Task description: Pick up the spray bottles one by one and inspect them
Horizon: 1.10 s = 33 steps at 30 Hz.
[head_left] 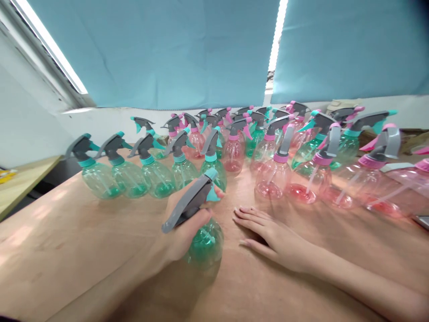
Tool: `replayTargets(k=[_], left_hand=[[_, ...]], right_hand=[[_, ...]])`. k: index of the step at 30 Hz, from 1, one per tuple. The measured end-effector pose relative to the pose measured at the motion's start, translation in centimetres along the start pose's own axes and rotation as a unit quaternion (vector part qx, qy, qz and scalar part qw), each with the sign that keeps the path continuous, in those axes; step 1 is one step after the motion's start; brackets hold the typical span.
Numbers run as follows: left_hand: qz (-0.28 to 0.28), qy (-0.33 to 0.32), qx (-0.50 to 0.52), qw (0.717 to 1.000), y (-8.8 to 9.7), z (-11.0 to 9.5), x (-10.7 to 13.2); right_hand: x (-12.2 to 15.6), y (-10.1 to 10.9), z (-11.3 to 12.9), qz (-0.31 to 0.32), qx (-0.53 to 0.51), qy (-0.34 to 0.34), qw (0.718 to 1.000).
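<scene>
My left hand is wrapped round the neck of a green spray bottle with a grey and turquoise trigger head. A finger of that hand lies at the trigger, and the nozzle points away from me. The bottle leans slightly, and I cannot tell whether its base touches the table. My right hand rests palm down on the wooden table, fingers stretched out and holding nothing. Just beyond it stands a pink spray bottle with a grey and pink head.
Several green spray bottles form a row at the left. More pink spray bottles line the right, with mixed ones crowded behind. Blue blinds hang at the back. A lighter wooden surface lies at far left.
</scene>
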<state>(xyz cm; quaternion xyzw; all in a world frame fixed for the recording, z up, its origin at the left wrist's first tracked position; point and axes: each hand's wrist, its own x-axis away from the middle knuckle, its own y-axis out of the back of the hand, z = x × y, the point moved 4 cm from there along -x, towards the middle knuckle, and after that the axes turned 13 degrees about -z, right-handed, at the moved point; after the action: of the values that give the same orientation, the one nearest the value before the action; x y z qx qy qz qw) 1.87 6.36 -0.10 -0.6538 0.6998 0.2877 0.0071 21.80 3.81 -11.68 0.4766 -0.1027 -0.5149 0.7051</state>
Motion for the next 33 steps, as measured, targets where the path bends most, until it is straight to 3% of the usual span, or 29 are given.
replayTargets(k=[12,20,33], left_hand=[[0.000,0.032,-0.068,0.997,0.0,-0.3,0.4],[-0.003,0.022,-0.048,0.999,-0.1,-0.4,0.4],[0.013,-0.009,0.017,1.000,-2.5,-0.9,-0.3]], right_hand=[[-0.2,0.2,0.1,-0.007,-0.023,0.011,1.000],[-0.2,0.3,0.2,-0.013,-0.033,0.009,0.999],[-0.2,0.3,0.2,-0.013,-0.036,0.007,0.999]])
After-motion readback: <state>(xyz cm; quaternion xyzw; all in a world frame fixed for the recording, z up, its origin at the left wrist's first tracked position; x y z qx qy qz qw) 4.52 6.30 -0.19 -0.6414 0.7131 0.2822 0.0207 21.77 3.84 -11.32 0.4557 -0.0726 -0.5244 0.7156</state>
